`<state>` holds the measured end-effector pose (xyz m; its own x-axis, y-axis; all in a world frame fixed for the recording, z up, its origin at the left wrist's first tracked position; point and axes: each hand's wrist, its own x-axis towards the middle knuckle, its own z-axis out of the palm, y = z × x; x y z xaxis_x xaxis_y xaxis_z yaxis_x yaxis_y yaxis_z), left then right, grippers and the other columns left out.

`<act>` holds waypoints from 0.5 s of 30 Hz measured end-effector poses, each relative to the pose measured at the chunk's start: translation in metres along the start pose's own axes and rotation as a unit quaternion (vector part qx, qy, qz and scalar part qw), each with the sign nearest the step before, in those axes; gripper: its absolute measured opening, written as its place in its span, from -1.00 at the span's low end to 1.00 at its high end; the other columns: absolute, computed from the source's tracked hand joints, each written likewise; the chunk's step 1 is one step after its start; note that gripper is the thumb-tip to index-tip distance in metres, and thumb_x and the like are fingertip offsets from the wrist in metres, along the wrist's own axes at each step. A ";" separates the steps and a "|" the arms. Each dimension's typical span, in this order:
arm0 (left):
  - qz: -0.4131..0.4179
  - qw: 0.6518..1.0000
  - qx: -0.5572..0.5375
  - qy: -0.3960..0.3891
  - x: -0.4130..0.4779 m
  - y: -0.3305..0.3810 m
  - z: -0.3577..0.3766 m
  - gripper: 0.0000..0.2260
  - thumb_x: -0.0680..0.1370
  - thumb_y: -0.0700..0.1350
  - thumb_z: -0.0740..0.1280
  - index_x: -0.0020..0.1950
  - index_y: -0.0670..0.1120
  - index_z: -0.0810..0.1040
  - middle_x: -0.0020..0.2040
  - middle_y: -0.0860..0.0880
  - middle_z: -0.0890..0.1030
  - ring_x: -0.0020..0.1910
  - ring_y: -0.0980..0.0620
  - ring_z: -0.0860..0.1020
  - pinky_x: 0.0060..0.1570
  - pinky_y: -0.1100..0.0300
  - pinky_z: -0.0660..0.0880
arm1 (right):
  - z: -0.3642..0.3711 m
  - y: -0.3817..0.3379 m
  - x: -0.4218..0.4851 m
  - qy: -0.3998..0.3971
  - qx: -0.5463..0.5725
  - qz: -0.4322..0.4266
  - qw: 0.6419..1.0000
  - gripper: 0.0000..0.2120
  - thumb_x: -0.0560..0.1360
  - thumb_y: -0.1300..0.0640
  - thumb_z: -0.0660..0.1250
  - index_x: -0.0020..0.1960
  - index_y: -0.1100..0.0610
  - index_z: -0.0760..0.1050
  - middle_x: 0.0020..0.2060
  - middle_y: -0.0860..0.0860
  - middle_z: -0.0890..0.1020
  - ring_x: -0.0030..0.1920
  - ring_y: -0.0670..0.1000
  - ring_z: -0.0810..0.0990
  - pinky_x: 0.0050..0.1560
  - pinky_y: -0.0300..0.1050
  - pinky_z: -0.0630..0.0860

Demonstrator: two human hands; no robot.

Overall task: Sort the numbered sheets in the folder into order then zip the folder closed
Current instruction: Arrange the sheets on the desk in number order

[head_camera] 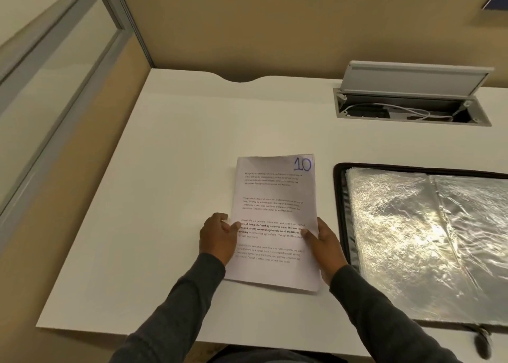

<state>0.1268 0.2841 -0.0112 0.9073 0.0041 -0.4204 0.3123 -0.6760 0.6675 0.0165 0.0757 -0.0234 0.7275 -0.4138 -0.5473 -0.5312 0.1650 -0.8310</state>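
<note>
A smooth white rectangular desk [165, 170] fills the scene, its far edge cut by a shallow curved notch [239, 79]. At the far right a grey metal cable box [337, 106] is sunk into the desk, its long grey flap lid [415, 78] tilted open and thin white cables [412, 111] inside. Tan partition panels [275, 27] stand along the far and left sides, the left one topped by a grey-framed glass pane [68, 68]. A dark blue object [497, 1] shows partly at the far right

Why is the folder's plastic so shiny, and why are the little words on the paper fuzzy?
In the head view, light glares off the crinkled plastic sleeves of the open folder, washing patches white; the small print on the stack of sheets is blurred, but the big 10 is readable.
</note>
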 end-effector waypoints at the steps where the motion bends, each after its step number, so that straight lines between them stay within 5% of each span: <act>1: -0.014 0.999 -0.028 0.013 0.000 0.000 0.001 -0.80 0.54 -0.07 0.42 0.08 -0.14 0.53 -0.11 -0.02 0.58 -0.14 0.03 0.53 0.06 0.11 0.54 | -0.003 -0.001 -0.002 -0.006 0.026 0.007 1.000 -0.70 0.65 0.17 0.25 0.35 -0.07 0.47 0.12 0.02 0.69 0.04 0.12 0.71 0.07 0.15 0.66; 5: -0.061 0.991 -0.116 0.015 0.000 0.001 0.005 -0.72 0.44 -0.01 0.52 -0.02 -0.10 0.51 -0.15 -0.05 0.60 -0.13 -0.07 0.60 -0.04 0.05 0.58 | -0.012 -0.001 -0.008 -0.040 0.093 0.031 0.994 -0.69 0.64 0.20 0.27 0.35 0.00 0.48 0.11 0.07 0.71 0.06 0.17 0.71 0.04 0.16 0.67; 15: -0.028 0.996 -0.083 -0.028 -0.001 0.002 0.016 -0.69 0.52 -0.07 0.44 -0.33 -0.13 0.42 -0.34 -0.07 0.54 -0.34 -0.01 0.45 -0.26 0.16 0.45 | -0.035 0.000 -0.016 -0.057 0.072 0.033 0.995 -0.69 0.63 0.17 0.31 0.37 0.04 0.47 0.12 0.03 0.71 0.08 0.12 0.71 0.11 0.16 0.65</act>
<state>0.1220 0.2707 -0.0189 0.8712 -0.0066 -0.4909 0.4087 -0.5442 0.7327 -0.0104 0.0512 -0.0116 0.7414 -0.2954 -0.6025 -0.5184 0.3179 -0.7938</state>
